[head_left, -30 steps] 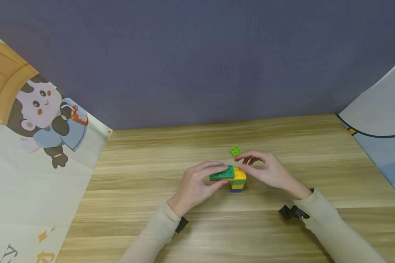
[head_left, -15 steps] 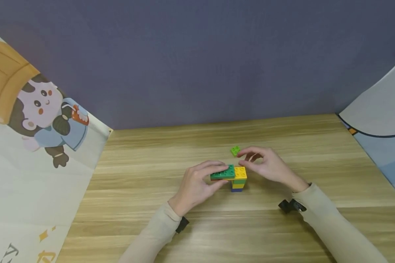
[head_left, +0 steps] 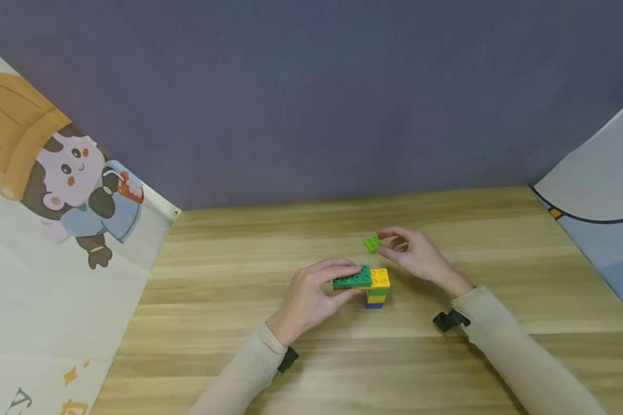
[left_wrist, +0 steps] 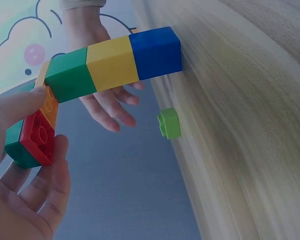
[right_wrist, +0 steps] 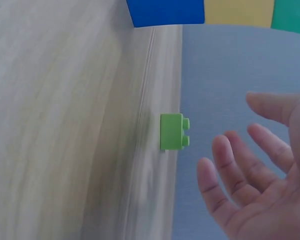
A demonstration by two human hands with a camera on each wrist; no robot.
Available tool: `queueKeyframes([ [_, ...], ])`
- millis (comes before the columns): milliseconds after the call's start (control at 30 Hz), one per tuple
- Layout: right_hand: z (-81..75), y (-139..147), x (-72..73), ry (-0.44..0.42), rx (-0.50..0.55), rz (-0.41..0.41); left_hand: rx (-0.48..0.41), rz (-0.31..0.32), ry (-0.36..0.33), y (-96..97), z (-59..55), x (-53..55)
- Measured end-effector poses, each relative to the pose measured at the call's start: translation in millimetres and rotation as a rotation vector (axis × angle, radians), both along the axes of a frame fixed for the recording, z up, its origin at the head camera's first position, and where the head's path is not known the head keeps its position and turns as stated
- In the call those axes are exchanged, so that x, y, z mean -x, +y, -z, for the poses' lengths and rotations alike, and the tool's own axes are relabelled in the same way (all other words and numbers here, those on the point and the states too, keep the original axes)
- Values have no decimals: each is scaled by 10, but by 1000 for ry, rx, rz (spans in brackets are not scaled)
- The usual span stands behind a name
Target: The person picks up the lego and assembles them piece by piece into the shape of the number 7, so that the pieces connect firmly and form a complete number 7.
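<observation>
In the head view my left hand (head_left: pixel 308 297) pinches a dark green brick (head_left: pixel 352 279) from the left, fingers on top and thumb below. It belongs to a joined build: a yellow brick (head_left: pixel 379 278) tops an upright column of green, yellow and blue (left_wrist: pixel 156 52) bricks, blue lowest. From the left wrist, a red brick (left_wrist: pixel 37 137) shows under the overhanging end. My right hand (head_left: pixel 420 256) hovers behind and right of the build, fingers loosely bent and parted, holding nothing. Just beyond its fingertips a small lime green brick (right_wrist: pixel 171 131) sits on the table, studs up.
The wood-grain table (head_left: pixel 228 276) ends at a dark blue-grey backdrop (head_left: pixel 311 104). Printed cartoon panels flank it, a character in an orange hat (head_left: pixel 21 127) on the left. Each wrist wears a small black camera (head_left: pixel 450 320).
My right hand has moved away from the yellow brick, back toward the lime green brick. My left hand keeps its grip on the build. The head view has tilted slightly.
</observation>
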State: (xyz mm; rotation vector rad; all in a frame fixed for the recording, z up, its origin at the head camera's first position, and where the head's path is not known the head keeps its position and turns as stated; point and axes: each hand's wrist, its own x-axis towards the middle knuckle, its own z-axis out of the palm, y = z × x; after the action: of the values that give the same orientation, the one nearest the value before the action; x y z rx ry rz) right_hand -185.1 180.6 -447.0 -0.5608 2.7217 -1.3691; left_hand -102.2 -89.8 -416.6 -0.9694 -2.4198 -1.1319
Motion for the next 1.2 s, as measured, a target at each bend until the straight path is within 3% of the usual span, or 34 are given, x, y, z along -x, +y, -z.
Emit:
queueKeyframes([
  [367, 161, -40, 93, -96, -30, 39, -17, -3, -16, 11, 43, -4],
  [767, 285, -76, 223, -112, -28, 57, -26, -9, -9, 23, 56, 30],
  [1200, 315, -64, 325, -104, -53, 46, -27, -10, 10, 47, 59, 71],
])
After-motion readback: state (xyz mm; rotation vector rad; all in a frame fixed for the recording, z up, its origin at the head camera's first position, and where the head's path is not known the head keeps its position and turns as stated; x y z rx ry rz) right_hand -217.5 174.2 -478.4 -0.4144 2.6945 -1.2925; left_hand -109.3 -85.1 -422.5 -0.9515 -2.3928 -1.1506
